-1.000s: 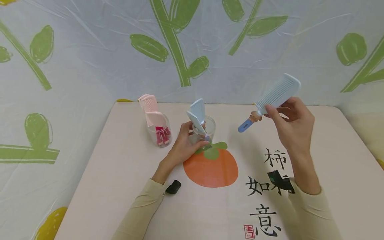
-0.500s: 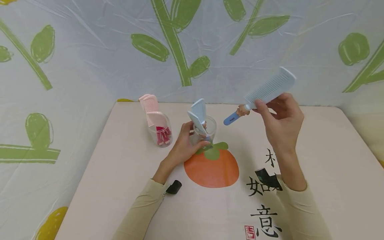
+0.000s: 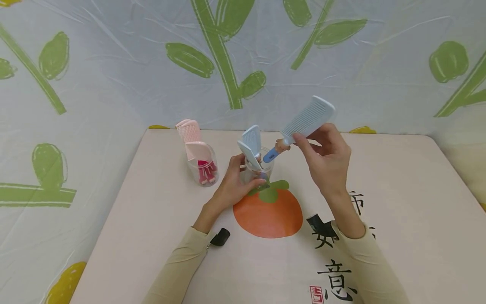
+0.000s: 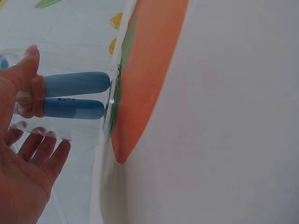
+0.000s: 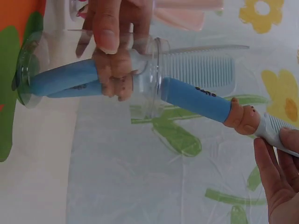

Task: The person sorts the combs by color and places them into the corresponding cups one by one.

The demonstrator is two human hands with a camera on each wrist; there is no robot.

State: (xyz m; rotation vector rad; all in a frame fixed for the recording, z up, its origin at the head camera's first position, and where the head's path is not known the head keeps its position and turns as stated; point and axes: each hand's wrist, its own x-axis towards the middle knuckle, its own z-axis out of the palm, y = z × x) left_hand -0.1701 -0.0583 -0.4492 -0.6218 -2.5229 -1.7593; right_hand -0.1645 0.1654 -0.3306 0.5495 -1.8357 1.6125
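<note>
My left hand (image 3: pixel 238 180) grips a clear plastic cup (image 3: pixel 265 172) on the table, thumb in front and fingers round the far side. Two light-blue combs (image 3: pixel 251 138) stand in it, teeth ends up, blue handles (image 4: pixel 77 84) down near its bottom. My right hand (image 3: pixel 329 162) pinches a third light-blue comb (image 3: pixel 309 118) by its toothed part, between thumb and fingers. This comb slants down to the left, a small brown figure (image 5: pixel 243 116) between teeth and handle. Its blue handle end (image 5: pixel 175 91) is right at the cup's mouth in the right wrist view.
Left of my left hand stands another clear cup (image 3: pixel 214 175) with pink combs (image 3: pixel 190 133), their handles dark pink. The pale tabletop (image 3: pixel 159 236) bears a printed orange persimmon (image 3: pixel 267 217) and black characters (image 3: pixel 335 283). A leaf-patterned sheet (image 3: pixel 125 76) rises behind the table.
My right hand has carried its comb leftward from the right side of the table to the cup's mouth. The left hand and the cup have stayed in place.
</note>
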